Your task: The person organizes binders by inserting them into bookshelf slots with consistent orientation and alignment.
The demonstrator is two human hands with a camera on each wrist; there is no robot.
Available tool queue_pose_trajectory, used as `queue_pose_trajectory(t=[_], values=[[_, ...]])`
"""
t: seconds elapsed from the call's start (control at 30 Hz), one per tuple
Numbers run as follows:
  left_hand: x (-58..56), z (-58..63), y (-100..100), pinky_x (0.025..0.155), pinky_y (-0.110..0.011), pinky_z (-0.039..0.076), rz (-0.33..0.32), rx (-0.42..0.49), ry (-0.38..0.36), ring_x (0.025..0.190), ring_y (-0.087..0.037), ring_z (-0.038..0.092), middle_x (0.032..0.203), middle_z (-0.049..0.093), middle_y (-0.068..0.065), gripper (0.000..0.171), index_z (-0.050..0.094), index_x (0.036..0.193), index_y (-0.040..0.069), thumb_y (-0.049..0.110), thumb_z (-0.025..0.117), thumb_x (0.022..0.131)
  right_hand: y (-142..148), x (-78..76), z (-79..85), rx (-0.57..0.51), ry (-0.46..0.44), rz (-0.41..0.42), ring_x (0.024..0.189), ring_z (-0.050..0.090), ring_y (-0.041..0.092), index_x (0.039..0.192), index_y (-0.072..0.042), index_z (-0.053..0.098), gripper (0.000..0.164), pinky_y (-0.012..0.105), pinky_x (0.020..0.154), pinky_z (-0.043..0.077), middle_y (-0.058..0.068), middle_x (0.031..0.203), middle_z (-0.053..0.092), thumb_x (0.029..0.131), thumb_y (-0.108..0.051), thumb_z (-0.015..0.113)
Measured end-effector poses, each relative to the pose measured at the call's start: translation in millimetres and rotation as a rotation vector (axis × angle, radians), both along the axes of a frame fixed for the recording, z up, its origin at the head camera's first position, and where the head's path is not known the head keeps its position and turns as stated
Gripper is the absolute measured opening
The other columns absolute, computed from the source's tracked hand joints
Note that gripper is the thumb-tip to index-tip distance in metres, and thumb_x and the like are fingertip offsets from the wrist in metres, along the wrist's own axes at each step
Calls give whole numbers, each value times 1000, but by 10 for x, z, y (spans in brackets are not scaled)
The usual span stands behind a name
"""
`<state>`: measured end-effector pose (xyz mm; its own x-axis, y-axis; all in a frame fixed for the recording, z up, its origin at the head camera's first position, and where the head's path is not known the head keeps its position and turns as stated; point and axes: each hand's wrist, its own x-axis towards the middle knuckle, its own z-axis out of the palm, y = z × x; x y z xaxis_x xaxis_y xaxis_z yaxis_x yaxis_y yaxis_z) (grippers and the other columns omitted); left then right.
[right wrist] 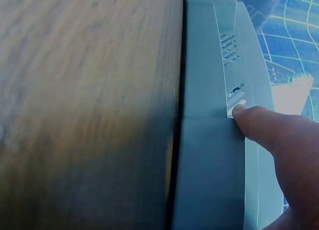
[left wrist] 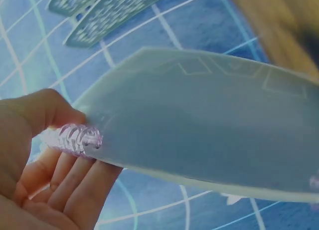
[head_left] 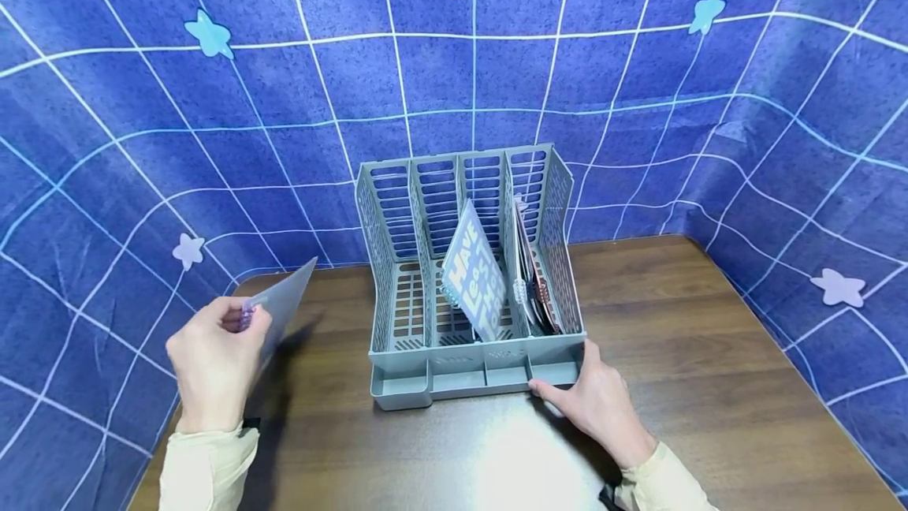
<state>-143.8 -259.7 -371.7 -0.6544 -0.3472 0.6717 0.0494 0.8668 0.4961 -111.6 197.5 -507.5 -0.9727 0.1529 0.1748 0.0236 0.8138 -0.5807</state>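
Observation:
My left hand pinches a spiral notebook by its purple coil, off to the left above the table. In the left wrist view the thumb and fingers hold the coil beside a grey translucent cover. My right hand grips the front right corner of a grey-green desktop file organizer, its thumb on the front tray. A notebook with white and yellow lettering leans tilted in the organizer's third slot from the left. Several notebooks stand in the rightmost slot.
The organizer has upright dividers and a compartmented front tray. It stands on a brown wooden table, near the back edge. Blue cloth with white grid lines and stars hangs behind and at both sides.

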Motion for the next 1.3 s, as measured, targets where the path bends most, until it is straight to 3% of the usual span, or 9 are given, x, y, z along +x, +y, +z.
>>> queue_pose_trajectory(t=[0.1,0.27,0.43,0.67,1.03,1.3], values=[[57,107,20,54,-16,37,46,35,68,56,21,42,68,71,-5,14,77,82,10,22,72,76,4,10,-5,-3,-10,2,70,65,37,132,6,42,112,51,58,52,25,80,67,62,-75,74],[163,323,120,55,-4,34,93,110,222,54,16,47,65,69,-6,16,77,79,6,20,71,74,9,14,-8,-2,-14,4,71,65,36,132,6,43,112,51,59,52,25,81,67,62,-76,74],[300,630,351,57,-3,39,82,174,361,53,10,52,61,65,4,13,72,75,-2,11,70,74,12,5,5,-4,-18,7,71,65,37,132,6,43,112,51,60,52,24,80,67,62,-76,74],[451,984,680,56,-5,45,-4,296,441,55,4,58,65,65,7,15,71,80,-8,6,70,76,12,2,14,-14,-29,8,73,65,36,131,6,43,112,51,61,52,24,82,67,62,-77,73],[421,1184,895,52,-9,46,-135,441,606,47,-3,54,66,58,-3,15,64,75,-15,-1,69,74,2,-15,28,-8,-37,0,70,65,35,132,6,42,112,51,60,52,23,79,67,62,-76,74],[346,1231,1103,51,-11,47,-197,533,640,48,-6,53,67,58,-7,13,60,70,-15,-5,67,74,7,-6,27,-4,-38,3,69,64,34,132,6,42,113,50,59,52,22,78,66,62,-77,73]])
